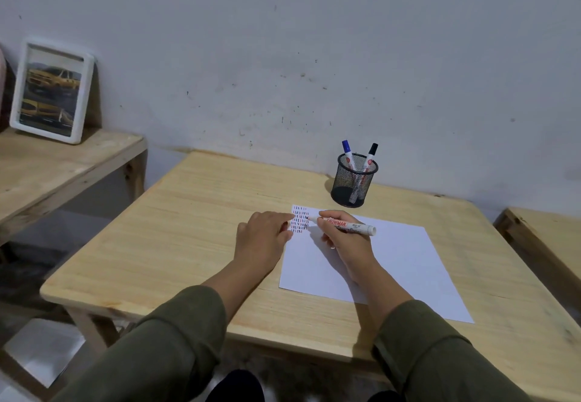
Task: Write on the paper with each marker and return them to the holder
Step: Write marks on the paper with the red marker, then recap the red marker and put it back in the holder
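while the red marker [344, 225] rests tip-down on the paper [377, 263], its nib meets the block of short red and dark strokes [298, 220] at the sheet's far left corner. the right hand [341, 238] is closed around the marker barrel in a writing grip, heel on the paper. the left hand [262, 238] lies flat with fingers together, holding nothing; its fingertips press the paper's left edge just beside the strokes. beyond the paper's far edge, near but apart from it, stands the black mesh holder [353, 181]. inside the holder a blue-capped marker [349, 154] and a black-capped marker [370, 158] stand tilted, caps up. the paper lies on a light wooden table [188, 228]. well to the left of the paper, a white picture frame [52, 90] leans against the wall on a separate wooden bench [56, 165].
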The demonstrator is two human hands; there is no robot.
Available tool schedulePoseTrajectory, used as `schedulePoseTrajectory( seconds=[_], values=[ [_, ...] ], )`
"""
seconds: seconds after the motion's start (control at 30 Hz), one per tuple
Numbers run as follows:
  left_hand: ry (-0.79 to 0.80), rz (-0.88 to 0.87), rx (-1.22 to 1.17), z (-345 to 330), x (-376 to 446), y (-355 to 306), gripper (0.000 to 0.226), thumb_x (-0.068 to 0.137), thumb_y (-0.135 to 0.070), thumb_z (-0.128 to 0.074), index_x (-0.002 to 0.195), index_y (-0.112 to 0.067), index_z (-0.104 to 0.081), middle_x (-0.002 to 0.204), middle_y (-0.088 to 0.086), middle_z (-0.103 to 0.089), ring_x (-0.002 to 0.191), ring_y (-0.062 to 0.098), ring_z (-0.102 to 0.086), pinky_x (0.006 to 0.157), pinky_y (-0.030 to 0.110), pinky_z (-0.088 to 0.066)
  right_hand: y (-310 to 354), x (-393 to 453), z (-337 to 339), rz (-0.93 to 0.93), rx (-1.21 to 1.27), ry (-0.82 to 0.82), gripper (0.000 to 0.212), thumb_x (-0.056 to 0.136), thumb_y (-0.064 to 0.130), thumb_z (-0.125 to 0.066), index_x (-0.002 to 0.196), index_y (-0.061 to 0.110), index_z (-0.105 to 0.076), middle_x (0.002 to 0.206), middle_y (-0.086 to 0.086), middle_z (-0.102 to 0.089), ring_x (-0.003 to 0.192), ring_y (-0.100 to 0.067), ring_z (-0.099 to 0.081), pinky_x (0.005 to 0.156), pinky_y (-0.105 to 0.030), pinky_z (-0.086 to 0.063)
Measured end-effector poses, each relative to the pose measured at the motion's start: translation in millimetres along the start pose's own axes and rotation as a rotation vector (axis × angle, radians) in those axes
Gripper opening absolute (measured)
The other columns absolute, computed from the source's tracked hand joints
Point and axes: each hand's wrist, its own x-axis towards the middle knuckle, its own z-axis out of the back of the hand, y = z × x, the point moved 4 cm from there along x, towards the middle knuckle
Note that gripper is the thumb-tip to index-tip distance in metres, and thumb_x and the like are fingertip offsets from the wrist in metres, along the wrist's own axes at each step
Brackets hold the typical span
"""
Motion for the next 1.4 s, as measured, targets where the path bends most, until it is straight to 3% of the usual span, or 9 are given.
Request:
schedulePoseTrajectory(
  seconds=[0.07, 0.17, 0.27, 0.33, 0.5, 0.6, 0.8, 1.13, 1.4],
  values=[
    [0.014, 0.007, -0.044, -1.9, 5.2, -1.2, 0.028, 0.089, -0.028, -0.05, 0.115, -0.029, -0.06, 0.115, -0.003, -0.063, 0.109, 0.02, -0.052, 0.089, 0.034, -0.039, 1.9, 0.1, 2.7, 0.009, 0.015, 0.008, 0.008, 0.081, 0.018, -0.073, 0.086, 0.024, -0.073, 0.067, 0.003, -0.068, 0.058, -0.007, -0.061, 0.054, -0.016, -0.048],
    [-0.026, 0.064, -0.242, -0.3, 10.9, -2.1, 0.018, 0.087, -0.016, -0.054, 0.099, -0.02, -0.067, 0.098, 0.002, -0.068, 0.093, 0.019, -0.059, 0.077, 0.027, -0.043, 9.7, 2.8, 9.9, 0.028, 0.019, 0.009, 0.009, 0.079, 0.017, -0.074, 0.088, 0.021, -0.074, 0.059, 0.005, -0.068, 0.056, -0.008, -0.06, 0.055, -0.019, -0.05],
    [-0.171, 0.293, -0.675, 8.3, 17.2, -7.0, 0.016, 0.083, -0.007, -0.058, 0.081, -0.021, -0.065, 0.081, -0.001, -0.069, 0.081, 0.018, -0.063, 0.073, 0.028, -0.05, 25.0, 10.0, 17.4, 0.06, 0.051, -0.013, 0.007, 0.081, 0.013, -0.071, 0.088, 0.012, -0.073, 0.057, 0.006, -0.066, 0.053, -0.01, -0.058, 0.053, -0.02, -0.049],
    [-0.204, 0.403, -0.961, 12.7, 23.8, -15.4, 0.019, 0.084, -0.002, -0.056, 0.082, -0.019, -0.065, 0.08, 0.0, -0.07, 0.08, 0.018, -0.063, 0.076, 0.035, -0.054, 37.0, 14.9, 20.8, 0.076, 0.073, -0.014, 0.005, 0.083, 0.01, -0.068, 0.085, 0.013, -0.072, 0.058, 0.005, -0.067, 0.052, -0.01, -0.059, 0.051, -0.02, -0.049],
    [-0.119, 0.308, -1.141, 23.4, 47.2, -41.4, 0.019, 0.089, -0.001, -0.051, 0.091, -0.015, -0.063, 0.09, 0.005, -0.068, 0.083, 0.01, -0.063, 0.087, 0.027, -0.05, 68.3, 24.0, 26.8, 0.13, 0.076, 0.013, 0.007, 0.077, 0.011, -0.073, 0.083, 0.013, -0.071, 0.058, 0.003, -0.066, 0.052, -0.012, -0.06, 0.052, -0.022, -0.049],
    [-0.097, 0.29, -1.19, 26.6, 55.6, -53.0, 0.02, 0.09, 0.001, -0.048, 0.096, -0.011, -0.063, 0.095, 0.008, -0.067, 0.082, 0.006, -0.063, 0.086, 0.024, -0.049, 82.6, 27.4, 28.1, 0.165, 0.091, 0.03, 0.007, 0.079, 0.008, -0.07, 0.077, 0.014, -0.071, 0.055, 0.003, -0.064, 0.051, -0.011, -0.058, 0.051, -0.02, -0.048],
    [-0.056, 0.236, -1.216, 32.1, 63.0, -67.4, 0.022, 0.092, 0.003, -0.045, 0.104, -0.003, -0.062, 0.098, 0.01, -0.065, 0.078, 0.005, -0.061, 0.068, 0.008, -0.052, 96.0, 30.1, 31.2, 0.175, 0.087, 0.052, 0.003, 0.077, 0.013, -0.071, 0.076, 0.015, -0.07, 0.055, 0.0, -0.06, 0.052, -0.014, -0.055, 0.049, -0.023, -0.046],
    [0.014, 0.167, -1.199, 35.4, 64.6, -78.7, 0.023, 0.092, 0.001, -0.045, 0.105, -0.003, -0.064, 0.092, 0.004, -0.066, 0.078, 0.003, -0.061, 0.069, 0.008, -0.052, 101.9, 30.6, 30.9, 0.191, 0.085, 0.075, 0.002, 0.08, 0.009, -0.069, 0.079, 0.008, -0.067, 0.052, -0.001, -0.061, 0.048, -0.011, -0.058, 0.048, -0.017, -0.045],
    [0.048, 0.123, -1.179, 44.1, 67.1, -85.7, 0.021, 0.094, -0.01, -0.045, 0.092, -0.014, -0.066, 0.082, 0.0, -0.065, 0.076, 0.007, -0.059, 0.07, 0.01, -0.053, 107.1, 33.8, 28.4, 0.177, 0.064, 0.119, 0.009, 0.08, 0.011, -0.07, 0.072, 0.014, -0.068, 0.053, 0.0, -0.061, 0.049, -0.011, -0.058, 0.049, -0.017, -0.044]
  ],
)
